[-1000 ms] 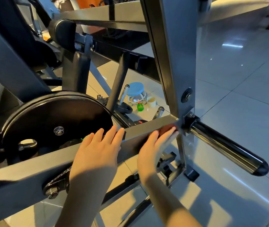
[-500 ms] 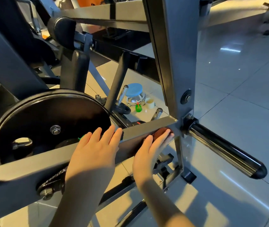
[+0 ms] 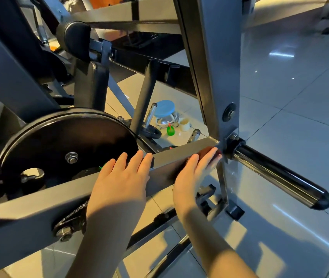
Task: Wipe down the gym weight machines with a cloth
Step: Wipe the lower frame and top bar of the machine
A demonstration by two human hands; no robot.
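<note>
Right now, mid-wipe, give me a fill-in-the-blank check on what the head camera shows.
1. The reddish cloth is pressed to the grey beam by the ____ hand.
2. The weight plate behind the left hand is ____.
3. The round lid on the floor is ____.
4. The bare peg sticks out to the ____ of the upright post.
Missing words: right; black; blue; right.

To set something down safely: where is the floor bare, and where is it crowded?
Bare: the tiled floor right of the upright post, beyond the black bar. Crowded: the patch behind the beam, with a blue lid, a cup and a green bottle.
</note>
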